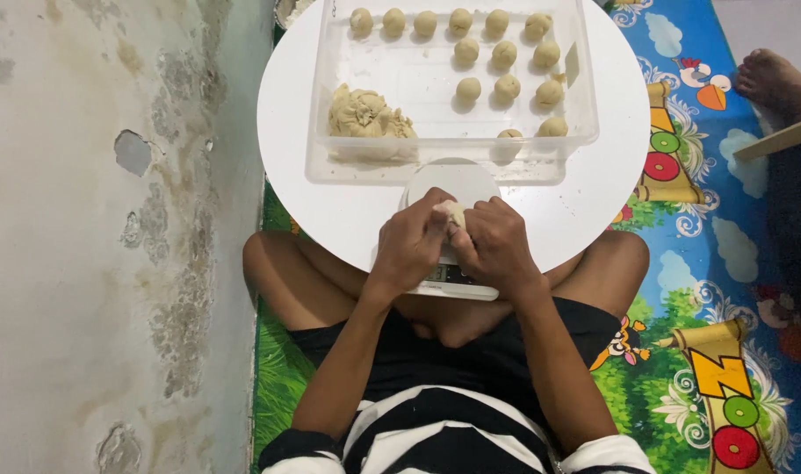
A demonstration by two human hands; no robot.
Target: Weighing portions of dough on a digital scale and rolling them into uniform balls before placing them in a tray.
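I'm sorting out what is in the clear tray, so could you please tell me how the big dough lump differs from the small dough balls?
The dough lump is one large, rough, uneven heap; the dough balls are many, small, smooth and round. The lump sits in the near left corner of the clear tray; the balls stand in rows on the right. Both are pale beige.

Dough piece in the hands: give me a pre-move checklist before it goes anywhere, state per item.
1. Dough piece held: ok, pinched between left hand and right hand.
2. Piece rounded like the others: cannot tell, the fingers hide most of it.
3. Scale platform free: ok, nothing lies on the white plate; the hands are above its near edge.
4. Scale readout: cannot tell, the hands cover it.
5. Room in the clear tray: ok, bare floor between the dough mass and the rolled balls.
6. Tray seated on the round table: ok, it sits flat, well inside the table's edge.
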